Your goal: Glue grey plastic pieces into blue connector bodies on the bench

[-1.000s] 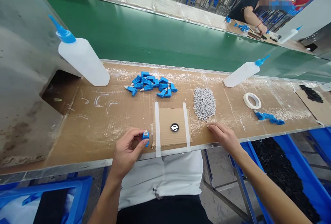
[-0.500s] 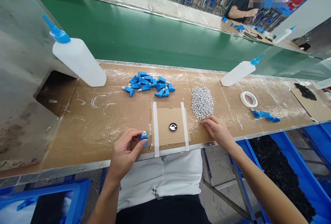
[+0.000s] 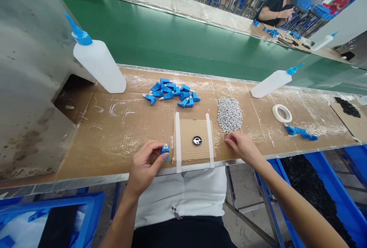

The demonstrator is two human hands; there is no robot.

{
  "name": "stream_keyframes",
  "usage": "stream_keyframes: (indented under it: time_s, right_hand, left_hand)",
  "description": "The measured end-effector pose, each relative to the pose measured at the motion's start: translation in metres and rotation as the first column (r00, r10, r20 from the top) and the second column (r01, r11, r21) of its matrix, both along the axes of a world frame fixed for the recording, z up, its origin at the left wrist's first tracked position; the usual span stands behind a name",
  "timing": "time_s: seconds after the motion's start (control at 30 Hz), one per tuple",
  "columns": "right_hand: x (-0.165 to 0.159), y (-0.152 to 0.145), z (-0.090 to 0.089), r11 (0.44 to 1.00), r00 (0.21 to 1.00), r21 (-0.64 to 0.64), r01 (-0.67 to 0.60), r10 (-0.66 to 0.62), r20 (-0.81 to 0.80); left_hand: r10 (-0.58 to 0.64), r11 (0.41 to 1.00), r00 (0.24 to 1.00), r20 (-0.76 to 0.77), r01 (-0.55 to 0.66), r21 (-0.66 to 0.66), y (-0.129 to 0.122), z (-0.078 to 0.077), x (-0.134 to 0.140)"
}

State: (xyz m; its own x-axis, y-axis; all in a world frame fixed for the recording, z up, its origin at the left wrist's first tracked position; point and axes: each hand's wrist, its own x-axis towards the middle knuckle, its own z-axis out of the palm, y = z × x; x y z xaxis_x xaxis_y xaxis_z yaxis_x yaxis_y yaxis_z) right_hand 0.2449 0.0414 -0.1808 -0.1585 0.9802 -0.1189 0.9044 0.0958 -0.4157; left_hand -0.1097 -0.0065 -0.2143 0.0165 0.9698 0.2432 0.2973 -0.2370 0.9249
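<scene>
Left hand (image 3: 143,166) holding a blue plastic piece (image 3: 164,149), the narrow right hand (image 3: 243,146), contents unclear, could brush gray pellets (image 3: 229,115) apart.

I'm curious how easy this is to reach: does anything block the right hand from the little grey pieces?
Nothing visible does: the right hand is just at the near edge of the little grey pieces, above the brown cardboard.

From the pad (image 3: 187,129), room is left over the table (image 3: 129,124) toward ten o'clock, bounded by a bottle (image 3: 100,66); passage is blocked by blue parts (image 3: 168,96) at eleven, grey pellets (image 3: 229,115) at two.
</scene>
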Motion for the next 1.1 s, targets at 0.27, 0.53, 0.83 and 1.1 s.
stream_keyframes:
  time_s: [0.27,0.53,0.83,1.1]
  right_hand:
    - [0.009,0.005,0.006,0.984,0.979,-0.018,-0.176,0.177,0.098]
    - [-0.029,-0.016,-0.025,0.909,0.98,0.371,-0.191,0.195,0.027]
    - [-0.024,-0.013,-0.019,0.841,0.92,0.385,-0.38,0.387,0.062]
    - [-0.026,-0.015,-0.019,0.86,0.924,0.367,-0.355,0.382,0.001]
  left_hand:
    - [-0.015,0.998,1.0,0.017,0.014,0.069,0.001,-0.001,0.0]
    - [-0.004,0.994,1.0,0.005,0.004,0.109,0.002,0.0,0.002]
    - [-0.004,0.993,1.0,0.013,0.002,0.115,0.001,-0.002,0.001]
    - [0.008,0.992,1.0,0.012,-0.01,0.122,0.001,-0.002,0.001]
